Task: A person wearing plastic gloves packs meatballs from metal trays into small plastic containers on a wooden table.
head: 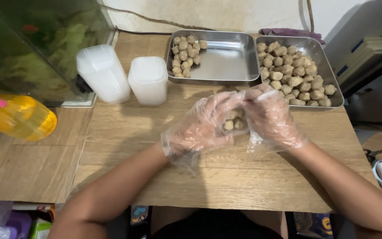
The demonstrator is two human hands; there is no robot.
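Two hands in clear plastic gloves meeting over wooden table [164, 177]. Left hand [200, 128] cupping several small brown meatballs [234, 120], fingers curled around them. Right hand [270, 117] pressing against same cluster (grip partly hidden, cannot tell exactly). Two steel trays [226, 62] sitting just beyond, right tray [328, 66] holding many more meatballs.

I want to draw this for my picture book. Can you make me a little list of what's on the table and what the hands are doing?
left hand: in a clear plastic glove, cupping a small bag of meatballs
right hand: gloved, pinching the bag's top
left tray: steel, few meatballs in one corner
right tray: steel, nearly full of meatballs
stacks of plastic containers: two, white, left of the trays
table: wooden
fish tank: far left
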